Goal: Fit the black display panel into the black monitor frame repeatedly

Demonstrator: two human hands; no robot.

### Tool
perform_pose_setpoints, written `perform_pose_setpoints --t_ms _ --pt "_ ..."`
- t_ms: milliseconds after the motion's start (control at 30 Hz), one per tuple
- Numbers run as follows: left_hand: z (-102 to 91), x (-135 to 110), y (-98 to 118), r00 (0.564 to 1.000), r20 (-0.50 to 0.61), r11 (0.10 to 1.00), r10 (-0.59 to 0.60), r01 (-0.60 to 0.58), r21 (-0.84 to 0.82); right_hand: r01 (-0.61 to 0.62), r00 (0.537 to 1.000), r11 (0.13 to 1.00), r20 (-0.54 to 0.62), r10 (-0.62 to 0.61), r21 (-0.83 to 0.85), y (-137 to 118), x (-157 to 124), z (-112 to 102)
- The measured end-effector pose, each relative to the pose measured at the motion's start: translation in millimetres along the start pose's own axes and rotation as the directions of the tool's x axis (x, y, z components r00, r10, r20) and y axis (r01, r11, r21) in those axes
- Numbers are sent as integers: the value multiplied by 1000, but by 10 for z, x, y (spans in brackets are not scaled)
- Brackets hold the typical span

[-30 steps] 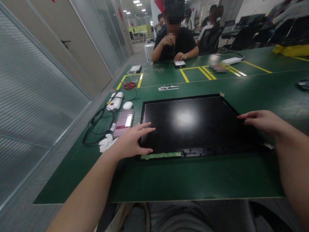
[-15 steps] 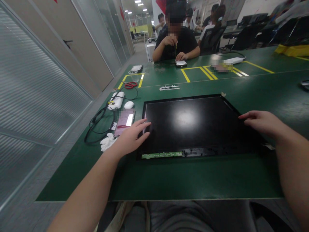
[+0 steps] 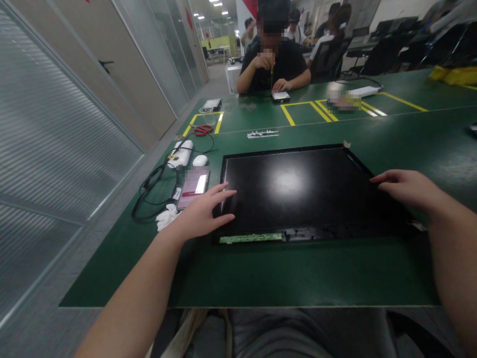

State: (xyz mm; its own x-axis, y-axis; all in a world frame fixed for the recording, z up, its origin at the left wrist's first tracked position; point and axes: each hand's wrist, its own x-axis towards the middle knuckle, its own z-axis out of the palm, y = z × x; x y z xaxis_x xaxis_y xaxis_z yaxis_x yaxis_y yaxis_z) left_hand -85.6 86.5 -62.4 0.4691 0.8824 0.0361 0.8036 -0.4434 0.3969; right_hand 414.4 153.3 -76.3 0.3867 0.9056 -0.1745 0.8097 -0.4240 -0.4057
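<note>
A black LCD display panel (image 3: 298, 204) lies flat on the green table in front of me. A narrow green circuit board (image 3: 251, 238) runs along the left part of its near edge. My left hand (image 3: 203, 211) rests over the panel's left side, fingers and thumb spread, holding nothing. On the opposite side, my right hand (image 3: 406, 189) has its fingers together and thumb close under them, at the panel's right frame edge. Its far fingers are hidden. A pale tape tab (image 3: 346, 144) sticks up at the panel's far right corner.
Left of the panel are a phone (image 3: 194, 186), crumpled white tissue (image 3: 167, 217), a white mouse-like object (image 3: 200, 160), a black cable (image 3: 143, 191) and red-handled scissors (image 3: 203, 130). Thin white strips (image 3: 263, 134) lie beyond. Across the table (image 3: 298, 278), a person (image 3: 278, 64) works on a small drive.
My left thumb has spread slightly farther from the fingers. The right hand and the panel hold nearly the same positions; the whole view has shifted a little.
</note>
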Motion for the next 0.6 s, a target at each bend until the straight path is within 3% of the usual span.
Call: perform_pose_setpoints --t_ms 367,600 --pt "175 101 -39 975 -103 976 -199 207 75 6 1000 1000 -24 -6 5 5 -6 15" --pt "250 146 -119 974 -145 979 -175 188 81 -14 1000 999 -23 15 32 -13 -47 -39"
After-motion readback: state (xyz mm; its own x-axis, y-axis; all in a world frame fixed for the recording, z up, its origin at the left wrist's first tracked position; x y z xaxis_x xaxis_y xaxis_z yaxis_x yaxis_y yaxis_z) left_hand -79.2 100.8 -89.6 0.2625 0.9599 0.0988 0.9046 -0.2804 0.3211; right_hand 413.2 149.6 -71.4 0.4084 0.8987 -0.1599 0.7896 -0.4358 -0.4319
